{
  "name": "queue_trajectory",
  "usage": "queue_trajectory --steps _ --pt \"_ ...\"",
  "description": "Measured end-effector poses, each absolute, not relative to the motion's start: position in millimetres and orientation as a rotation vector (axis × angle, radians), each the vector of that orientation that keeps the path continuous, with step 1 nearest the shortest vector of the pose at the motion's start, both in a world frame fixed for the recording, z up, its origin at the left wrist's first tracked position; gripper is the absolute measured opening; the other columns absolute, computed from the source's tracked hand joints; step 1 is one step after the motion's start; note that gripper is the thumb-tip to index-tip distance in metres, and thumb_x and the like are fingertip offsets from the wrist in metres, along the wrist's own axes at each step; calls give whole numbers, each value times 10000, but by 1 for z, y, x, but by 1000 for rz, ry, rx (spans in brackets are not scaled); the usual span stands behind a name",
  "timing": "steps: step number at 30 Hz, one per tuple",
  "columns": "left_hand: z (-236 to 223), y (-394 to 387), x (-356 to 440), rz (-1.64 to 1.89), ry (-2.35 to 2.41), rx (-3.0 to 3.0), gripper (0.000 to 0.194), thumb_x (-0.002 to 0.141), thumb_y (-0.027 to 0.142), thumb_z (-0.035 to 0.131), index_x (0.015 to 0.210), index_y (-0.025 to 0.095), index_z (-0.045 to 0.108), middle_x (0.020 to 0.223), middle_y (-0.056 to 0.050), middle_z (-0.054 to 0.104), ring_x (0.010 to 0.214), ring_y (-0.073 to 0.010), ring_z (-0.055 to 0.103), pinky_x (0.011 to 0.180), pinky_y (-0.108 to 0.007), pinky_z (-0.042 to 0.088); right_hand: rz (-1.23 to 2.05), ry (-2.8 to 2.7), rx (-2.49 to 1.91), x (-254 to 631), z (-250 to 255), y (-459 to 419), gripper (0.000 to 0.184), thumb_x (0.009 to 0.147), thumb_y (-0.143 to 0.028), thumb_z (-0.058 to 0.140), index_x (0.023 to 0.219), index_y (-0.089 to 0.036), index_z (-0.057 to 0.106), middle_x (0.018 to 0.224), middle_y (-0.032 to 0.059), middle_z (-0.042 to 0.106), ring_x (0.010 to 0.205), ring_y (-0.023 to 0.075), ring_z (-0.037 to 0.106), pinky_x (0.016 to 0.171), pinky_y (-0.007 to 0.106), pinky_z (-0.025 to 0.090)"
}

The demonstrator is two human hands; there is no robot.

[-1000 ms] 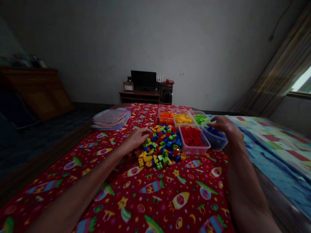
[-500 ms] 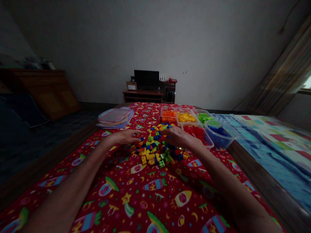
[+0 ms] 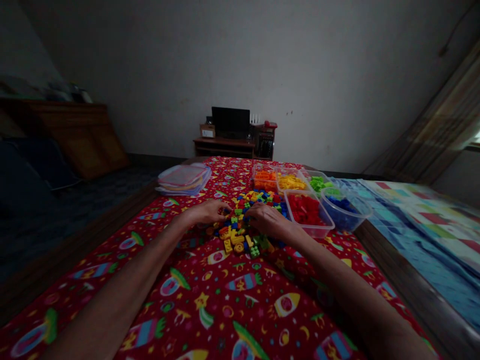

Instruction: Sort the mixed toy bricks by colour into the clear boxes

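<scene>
A loose pile of small plastic toy bricks (image 3: 237, 235) in yellow, green, blue, red and orange lies on the red patterned tablecloth (image 3: 225, 285). At the pile's left edge is my left hand (image 3: 210, 212), its thumb and fingers closed round a small dark, bluish brick (image 3: 225, 212). My right hand (image 3: 268, 220) reaches over the right side of the pile, with its fingers curled down and drawn together among the bricks. Whatever sits between those fingertips is hidden. The hands are a short gap apart, with bricks showing between them.
Right of the pile stand clear tubs of sorted bricks: orange (image 3: 265, 179), yellow (image 3: 291, 182), green (image 3: 318, 184), red (image 3: 305, 209) and blue (image 3: 340, 204). Stacked lids (image 3: 183, 179) lie at the left. A bed (image 3: 412, 225) adjoins the table's right side.
My left hand has moved in to the pile's left edge and closed its fingers. My right hand has come down lower into the bricks, uncovering the red tub. The view has shifted slightly.
</scene>
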State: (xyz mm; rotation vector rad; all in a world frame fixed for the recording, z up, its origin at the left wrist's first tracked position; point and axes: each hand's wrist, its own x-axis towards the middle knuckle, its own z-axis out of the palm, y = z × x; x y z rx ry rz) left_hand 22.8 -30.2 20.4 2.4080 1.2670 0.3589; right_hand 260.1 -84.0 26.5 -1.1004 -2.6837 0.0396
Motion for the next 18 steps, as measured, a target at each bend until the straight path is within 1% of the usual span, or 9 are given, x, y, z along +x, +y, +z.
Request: queue_trajectory --steps 2,5,8,11,14,16,18 --pt "20 -31 25 393 1228 2374 263 656 336 617 873 236 727 864 0 735 800 -168 640 695 -191 457 38 -2668 -1124 262 27 -82 216 836 -103 486 944 -138 670 870 90 664 827 151 569 718 224 380" --pt "15 -32 31 459 1246 2377 240 656 405 621 776 229 730 779 -17 720 728 -177 620 648 -209 449 19 -2673 -1173 262 27 -80 221 846 -104 457 894 -143 669 814 77 659 732 133 558 650 216 352" --pt "8 -29 34 577 1354 2394 192 664 358 604 728 220 722 752 -37 705 698 -185 607 654 -240 449 10 -2662 -1227 264 32 -82 224 862 -126 445 901 -149 665 825 82 664 710 131 559 619 219 331" --pt "3 -23 32 630 1397 2430 182 686 300 562 718 202 712 768 -51 695 718 -189 609 682 -261 455 -27 -2551 -1333 271 43 -85 255 868 -139 433 989 -164 656 856 90 672 717 141 565 613 226 324" --pt "5 -21 31 719 1473 2454 213 718 320 540 735 185 704 794 -60 684 752 -193 601 711 -274 455 -126 -2420 -1514 284 55 -84 320 862 -114 396 1066 -157 638 808 91 670 664 148 547 581 242 304" --pt "9 -23 33 769 1510 2453 248 744 359 534 749 177 702 802 -64 680 760 -196 596 721 -280 451 -161 -2384 -1587 292 57 -81 336 851 -96 388 1074 -144 636 807 99 668 647 153 535 566 252 293" --pt "13 -27 38 811 1505 2451 269 758 382 538 752 170 704 813 -72 681 777 -205 598 734 -288 449 -143 -2441 -1589 297 53 -76 322 831 -80 403 1025 -141 653 812 102 665 645 152 526 558 254 290"
